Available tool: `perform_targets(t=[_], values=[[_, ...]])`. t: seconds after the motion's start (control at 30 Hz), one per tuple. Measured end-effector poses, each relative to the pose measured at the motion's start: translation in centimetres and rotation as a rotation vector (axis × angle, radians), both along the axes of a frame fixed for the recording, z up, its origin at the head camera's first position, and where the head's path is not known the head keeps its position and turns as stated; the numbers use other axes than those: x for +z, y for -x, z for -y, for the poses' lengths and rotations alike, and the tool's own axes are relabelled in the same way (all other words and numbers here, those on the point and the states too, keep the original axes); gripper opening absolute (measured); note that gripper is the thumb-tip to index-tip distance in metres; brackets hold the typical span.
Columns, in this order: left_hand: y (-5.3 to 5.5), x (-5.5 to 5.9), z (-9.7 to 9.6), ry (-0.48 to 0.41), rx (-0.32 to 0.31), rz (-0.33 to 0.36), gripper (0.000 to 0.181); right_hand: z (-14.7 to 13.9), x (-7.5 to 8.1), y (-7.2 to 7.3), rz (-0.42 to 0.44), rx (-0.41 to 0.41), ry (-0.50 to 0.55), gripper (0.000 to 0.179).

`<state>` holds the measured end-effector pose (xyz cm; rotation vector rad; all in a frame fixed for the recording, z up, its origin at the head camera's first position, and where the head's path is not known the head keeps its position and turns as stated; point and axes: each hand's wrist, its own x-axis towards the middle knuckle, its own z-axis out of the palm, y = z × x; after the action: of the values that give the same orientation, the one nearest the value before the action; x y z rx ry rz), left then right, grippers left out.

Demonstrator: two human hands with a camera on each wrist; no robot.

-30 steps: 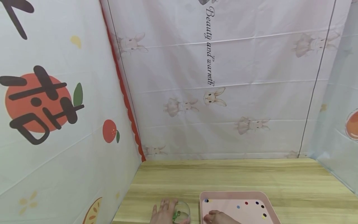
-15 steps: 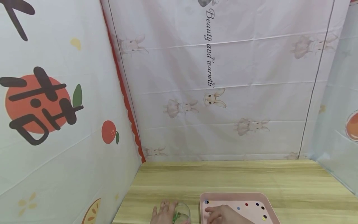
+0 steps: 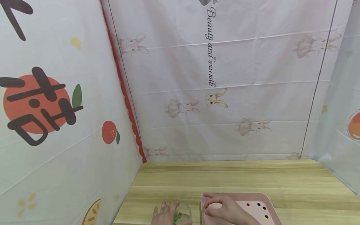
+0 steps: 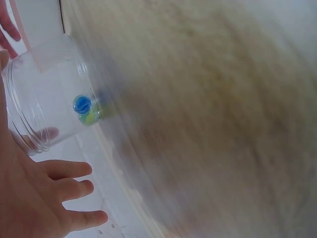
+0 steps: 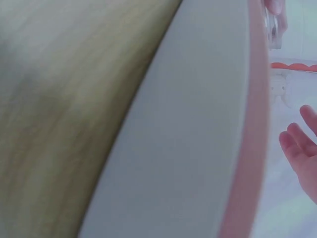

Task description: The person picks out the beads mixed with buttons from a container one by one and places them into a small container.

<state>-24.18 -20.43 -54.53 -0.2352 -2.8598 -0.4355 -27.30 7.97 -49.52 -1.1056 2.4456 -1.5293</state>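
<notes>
In the head view my left hand (image 3: 164, 215) grips a clear round jar (image 3: 184, 212) at the lower middle. The left wrist view shows the jar (image 4: 49, 94) with a blue marble (image 4: 82, 104) and a green-yellow marble (image 4: 89, 118) at its bottom. Thumb and index finger reach round its rim; the other fingers spread out. My right hand (image 3: 225, 210) hovers over the left side of the pink tray (image 3: 239, 196). Its thumb and index finger pinch a small clear thing, probably a marble, mostly hidden. In the right wrist view the pinch is out of sight.
Several small marbles lie in the tray, among them a red one (image 3: 248, 204), a dark blue one (image 3: 258, 204) and a yellow one (image 3: 265, 218). The tray stands on a wood-pattern table (image 3: 225, 175), with printed cloth walls (image 3: 233, 62) around it.
My right hand has risen from inside the tray and shifted toward its far left rim, thumb and index finger together. The left hand and jar stay in place.
</notes>
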Motion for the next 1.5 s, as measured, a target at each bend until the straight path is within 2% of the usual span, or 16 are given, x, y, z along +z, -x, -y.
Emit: perform_targets(t=[0.13, 0.37, 0.67, 1.03, 1.5], values=[[0.0, -0.1, 0.0, 0.016, 0.004, -0.018, 0.092, 0.4, 0.6, 0.3, 0.049, -0.021, -0.021, 0.017], [0.1, -0.3, 0.0, 0.011, 0.012, -0.012, 0.092, 1.3, 1.2, 0.6, 0.104, 0.014, 0.040, 0.014], [0.2, -0.3, 0.0, 0.002, 0.021, 0.018, 0.094, 2.6, 1.3, 0.6, 0.119, 0.023, 0.082, 0.014], [0.4, -0.4, 0.2, -0.012, 0.012, 0.048, 0.095, 4.3, 0.8, 1.1, 0.097, 0.029, 0.123, 0.016], [0.3, -0.2, 0.1, 0.007, 0.005, 0.064, 0.092, 6.4, 0.0, 1.4, 0.136, 0.031, 0.073, 0.014]])
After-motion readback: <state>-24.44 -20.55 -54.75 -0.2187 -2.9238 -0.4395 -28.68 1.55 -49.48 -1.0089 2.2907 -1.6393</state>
